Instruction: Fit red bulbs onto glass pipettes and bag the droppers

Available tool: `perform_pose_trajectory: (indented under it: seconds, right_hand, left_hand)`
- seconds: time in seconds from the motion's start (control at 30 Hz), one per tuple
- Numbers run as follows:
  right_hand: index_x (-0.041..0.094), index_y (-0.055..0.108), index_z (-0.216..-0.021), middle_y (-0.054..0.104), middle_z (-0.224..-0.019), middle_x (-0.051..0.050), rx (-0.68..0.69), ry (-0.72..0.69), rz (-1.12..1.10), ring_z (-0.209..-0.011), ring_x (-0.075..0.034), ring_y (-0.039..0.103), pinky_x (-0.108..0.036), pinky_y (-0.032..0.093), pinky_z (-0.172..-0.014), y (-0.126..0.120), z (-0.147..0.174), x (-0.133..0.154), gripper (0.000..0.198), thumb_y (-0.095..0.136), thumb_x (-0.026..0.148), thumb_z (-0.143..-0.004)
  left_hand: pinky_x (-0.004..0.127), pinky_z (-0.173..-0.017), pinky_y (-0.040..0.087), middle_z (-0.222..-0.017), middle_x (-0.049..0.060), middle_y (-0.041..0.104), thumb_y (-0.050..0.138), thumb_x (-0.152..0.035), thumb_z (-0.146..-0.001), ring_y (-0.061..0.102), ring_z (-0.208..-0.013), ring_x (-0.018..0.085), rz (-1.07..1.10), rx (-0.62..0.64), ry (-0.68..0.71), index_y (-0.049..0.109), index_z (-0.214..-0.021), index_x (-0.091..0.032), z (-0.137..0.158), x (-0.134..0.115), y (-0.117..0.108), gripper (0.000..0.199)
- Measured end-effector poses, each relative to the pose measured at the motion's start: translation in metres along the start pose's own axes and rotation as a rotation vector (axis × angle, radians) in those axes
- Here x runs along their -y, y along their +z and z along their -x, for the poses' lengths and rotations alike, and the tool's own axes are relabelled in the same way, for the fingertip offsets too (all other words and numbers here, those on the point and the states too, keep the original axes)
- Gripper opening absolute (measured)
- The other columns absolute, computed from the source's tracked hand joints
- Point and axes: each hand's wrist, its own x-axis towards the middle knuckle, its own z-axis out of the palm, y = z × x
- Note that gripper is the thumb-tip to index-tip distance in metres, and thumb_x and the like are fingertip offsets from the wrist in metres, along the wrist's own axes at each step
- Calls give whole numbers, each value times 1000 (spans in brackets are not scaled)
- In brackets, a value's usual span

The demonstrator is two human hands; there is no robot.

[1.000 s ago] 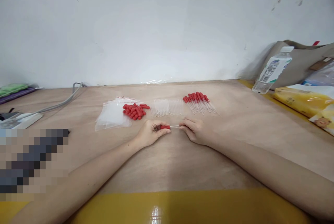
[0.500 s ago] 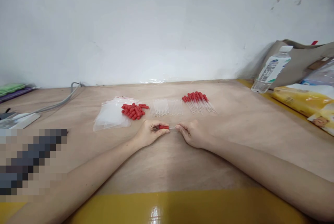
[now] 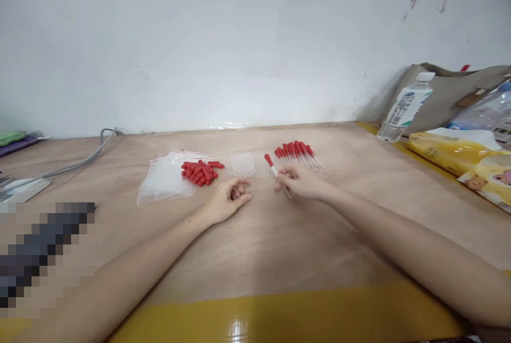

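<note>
From where I stand, the right hand (image 3: 301, 180) has a slim dropper with a red rubbery bulb and a clear, narrow tube (image 3: 269, 160), pinched by the tube between thumb and fingers; the bulb tilts up toward the bench's far edge and the tip points down toward the near one. The left hand (image 3: 225, 199) has its grip spread, fingers curled, with nothing visible in it. Between the hands and the far edge of the bench (image 3: 223, 263), from left to right, lie flat clear plastic bags (image 3: 162, 175), a heap of loose red bulbs (image 3: 198, 172) touching them, a row of bare clear tubes (image 3: 242, 163), and a fanned group of red-bulbed droppers (image 3: 297, 149). I'd judge the held one very light, its bulb soft and squeezable, its tube stiff, smooth and perhaps brittle; best taken gently just below the bulb, without bending the thin end.
</note>
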Motion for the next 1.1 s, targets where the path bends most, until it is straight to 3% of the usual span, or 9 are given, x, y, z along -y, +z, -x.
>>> perform_pose_trajectory:
  seconds: [0.2, 0.37, 0.57, 0.87, 1.1]
  right_hand:
    - [20, 59, -59, 65, -69, -3, -358, 224, 330, -69, -17, 58, -26, 40, -61, -27, -42, -11, 25, 49, 36, -75]
    - [19, 64, -68, 64, -80, -7, -474, 299, 539, -80, -20, 58, -29, 39, -67, -18, -65, -17, 28, 46, 39, -76]
    - [19, 64, -67, 64, -73, -6, -487, 251, 630, -81, -20, 57, -31, 38, -74, -12, -67, -26, 24, 45, 30, -76]
    - [20, 64, -80, 65, -79, -7, -366, 217, 632, -77, -22, 60, -32, 41, -66, 5, -60, -11, 26, 47, 39, -78]
    - [18, 67, -81, 65, -82, -11, -315, 288, 659, -82, -25, 61, -35, 42, -68, 3, -60, -14, 37, 44, 47, -79]
  left_hand:
    - [21, -51, 40, -68, 1, 56, 56, -31, -77, 48, -56, 9, -106, 47, 38, 64, -85, -15, 2, -4, 1, 19]
    - [22, -53, 41, -71, 2, 57, 55, -31, -78, 51, -60, 11, -101, 53, 42, 65, -84, -15, 3, -3, 0, 20]
    - [23, -55, 42, -71, 2, 58, 55, -31, -78, 52, -62, 12, -101, 59, 57, 65, -84, -16, 3, -4, 0, 19]
    - [23, -55, 42, -71, 2, 56, 54, -29, -79, 52, -61, 11, -124, 45, 106, 65, -84, -16, 3, -4, 0, 18]
    - [23, -55, 43, -72, 2, 57, 54, -29, -79, 52, -60, 11, -120, 46, 107, 65, -85, -16, 3, -4, 1, 17]
